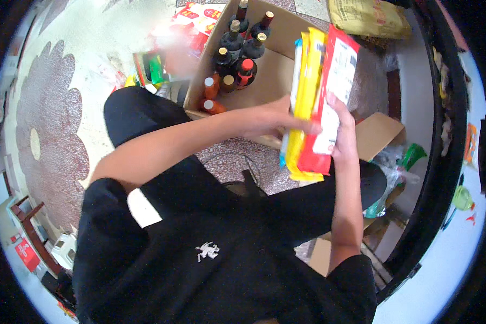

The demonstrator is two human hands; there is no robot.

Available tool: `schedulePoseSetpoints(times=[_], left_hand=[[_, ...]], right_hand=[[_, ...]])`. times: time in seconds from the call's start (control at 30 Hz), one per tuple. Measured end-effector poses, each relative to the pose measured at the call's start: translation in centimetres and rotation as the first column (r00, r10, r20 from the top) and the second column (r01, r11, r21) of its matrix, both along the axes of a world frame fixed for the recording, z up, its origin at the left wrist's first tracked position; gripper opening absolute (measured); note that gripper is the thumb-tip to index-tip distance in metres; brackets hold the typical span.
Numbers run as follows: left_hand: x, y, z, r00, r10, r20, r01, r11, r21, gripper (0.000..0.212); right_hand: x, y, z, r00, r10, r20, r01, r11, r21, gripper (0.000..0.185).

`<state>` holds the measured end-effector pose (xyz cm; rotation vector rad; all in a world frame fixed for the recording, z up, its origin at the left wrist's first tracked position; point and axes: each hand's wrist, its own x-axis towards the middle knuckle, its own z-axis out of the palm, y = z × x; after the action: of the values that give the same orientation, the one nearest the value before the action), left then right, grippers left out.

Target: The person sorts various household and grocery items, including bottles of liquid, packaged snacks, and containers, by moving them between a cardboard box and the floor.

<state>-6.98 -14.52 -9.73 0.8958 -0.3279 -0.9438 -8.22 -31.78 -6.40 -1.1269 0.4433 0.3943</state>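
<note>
Between my two hands, a stack of flat plastic packets stands on edge: a red and white packet [335, 93] on the right, yellow packets [308, 81] in the middle and a blue and white one [295, 77] on the left. My left hand [283, 119] presses on the stack from the left, its fingers partly hidden. On the right side, my right hand [344, 129] grips the red packet. Just beyond is an open cardboard box [273, 77] with several dark bottles [231, 40], a red-capped bottle [246, 73] and orange bottles with pale caps [211, 87] along its left side.
A yellow sack [368, 18] lies at the upper right. Red and white printed bags [198, 16] and a green packet [155, 68] are left of the box. Cardboard [378, 135] and a clear plastic bag with green parts [389, 162] lie by my right knee.
</note>
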Motion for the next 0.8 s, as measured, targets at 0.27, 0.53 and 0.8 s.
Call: schedulePoseSetpoints(times=[0.27,0.53,0.8], left_hand=[[-4.0,4.0,8.3,0.832,0.54,-0.13,-0.533,0.842,0.09,0.057],[-11.2,22.1,7.3,0.379,0.921,-0.086,-0.89,0.338,-0.306,0.057],[-24.3,33.8,-4.0,-0.243,0.966,0.088,-0.895,-0.259,0.365,0.046]], right_hand=[[-0.1,7.1,5.5,0.895,0.176,0.41,-0.093,0.972,-0.215,0.071],[-4.6,1.6,8.7,0.544,0.661,0.516,-0.441,0.749,-0.494,0.076],[-12.8,-8.2,1.6,0.901,0.389,0.193,-0.264,0.844,-0.466,0.049]])
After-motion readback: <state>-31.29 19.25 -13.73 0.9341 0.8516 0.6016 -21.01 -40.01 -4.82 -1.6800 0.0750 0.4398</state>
